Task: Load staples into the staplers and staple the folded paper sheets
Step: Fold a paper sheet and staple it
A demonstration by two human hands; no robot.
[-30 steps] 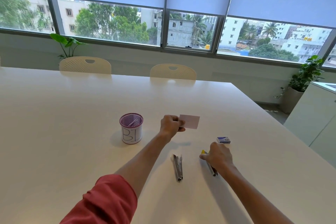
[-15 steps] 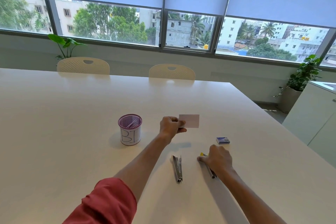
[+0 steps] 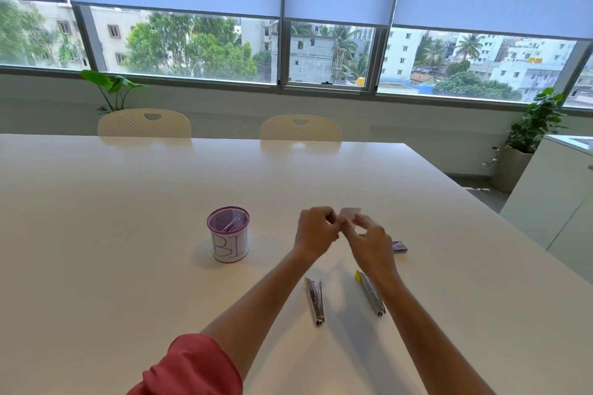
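My left hand (image 3: 316, 231) pinches a small folded pale paper sheet (image 3: 351, 212) and holds it above the white table (image 3: 128, 234). My right hand (image 3: 369, 242) is raised just right of it. Its fingers are loosely spread at the paper's lower edge and blurred by motion. Whether they touch the sheet is unclear. Two metal staplers lie on the table below the hands. One silver stapler (image 3: 315, 300) lies between my forearms. The other stapler (image 3: 372, 295), with a yellow tip, lies partly under my right wrist. A small blue staple box (image 3: 400, 247) peeks out behind my right hand.
A purple mesh cup (image 3: 228, 232) with a white label and pens inside stands left of my hands. Two cream chairs (image 3: 301, 128) stand at the table's far edge. A white cabinet (image 3: 558, 202) stands off the right edge.
My right hand has left the yellow-tipped stapler on the table and risen forward to the paper. My left hand still holds the sheet in about the same place.
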